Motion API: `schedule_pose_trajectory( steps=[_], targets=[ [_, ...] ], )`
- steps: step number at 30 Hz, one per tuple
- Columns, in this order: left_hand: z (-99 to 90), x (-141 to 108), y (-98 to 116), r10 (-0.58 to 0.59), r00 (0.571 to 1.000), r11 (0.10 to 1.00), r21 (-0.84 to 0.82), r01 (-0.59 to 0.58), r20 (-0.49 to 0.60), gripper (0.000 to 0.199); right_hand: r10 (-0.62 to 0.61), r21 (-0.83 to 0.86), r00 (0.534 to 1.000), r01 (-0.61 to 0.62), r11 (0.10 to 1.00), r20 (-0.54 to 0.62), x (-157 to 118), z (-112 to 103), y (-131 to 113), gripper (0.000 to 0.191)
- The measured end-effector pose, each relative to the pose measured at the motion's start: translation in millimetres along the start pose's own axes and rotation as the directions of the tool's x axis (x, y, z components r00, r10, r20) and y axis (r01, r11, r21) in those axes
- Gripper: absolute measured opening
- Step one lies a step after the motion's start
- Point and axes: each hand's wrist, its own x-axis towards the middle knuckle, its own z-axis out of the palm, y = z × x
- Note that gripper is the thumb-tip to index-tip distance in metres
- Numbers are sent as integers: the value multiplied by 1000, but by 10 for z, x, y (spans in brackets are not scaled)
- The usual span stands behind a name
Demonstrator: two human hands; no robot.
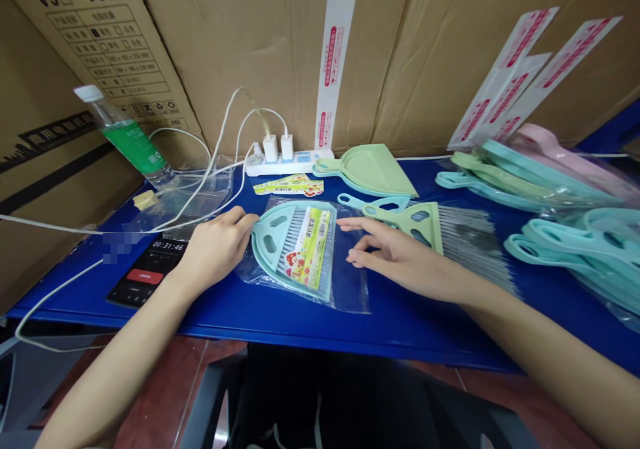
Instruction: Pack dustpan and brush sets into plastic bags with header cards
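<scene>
We see both bare forearms reaching forward: our left hand [216, 248] loosely curled, fingertips pinched together; our right hand [395, 254] palm-down, fingers extended leftward and spread.

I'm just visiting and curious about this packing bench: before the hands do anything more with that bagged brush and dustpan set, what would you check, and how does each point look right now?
1. Left hand has a hold on the clear bag: ok, its fingers meet the bag's left edge.
2. Right hand steadies the bag: ok, fingertips rest on its right side.
3. Blue dustpan and brush set sits fully inside the bag: ok.
4. Yellow label card lies in the bag, face up: ok.
5. Bag opening sealed: cannot tell.
6. Loose green brush is apart from the bag: not ok, it lies right beside the right hand.
</scene>
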Motion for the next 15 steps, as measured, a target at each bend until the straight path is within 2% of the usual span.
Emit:
schedule_pose_trajectory(
  steps=[7,13,15],
  targets=[
    [1,12,16,-18,999,999,40,17,28,40,24,-43,999,-22,999,32,-7,-16,7,53],
    [3,21,-1,-6,1000,1000,1,6,29,41,-44,-54,996,48,997,75,-13,-43,-27,39],
    [6,19,-9,0,1000,1000,7,0,31,41,-66,-66,996,69,995,54,-10,-54,-36,35]
  ],
)
